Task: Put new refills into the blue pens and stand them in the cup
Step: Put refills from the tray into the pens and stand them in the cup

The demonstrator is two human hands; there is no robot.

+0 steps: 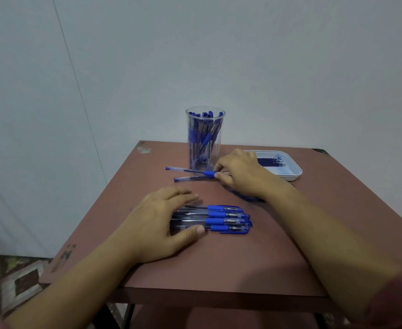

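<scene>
I'm seeing left hand [162, 222] lying spread over row of clear blue-capped pens [228, 218], right hand [240, 173] pinching blue-gripped clear pen [209, 174]

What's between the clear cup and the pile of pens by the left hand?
Head view: two loose pens, the right hand pinching one, then bare table.

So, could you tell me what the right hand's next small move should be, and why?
Probably lift the pen that the right hand pinches near its blue grip, so it can be opened. It lies flat on the table before the cup, refills wait in the tray, and the left hand rests on the pen row.
</scene>
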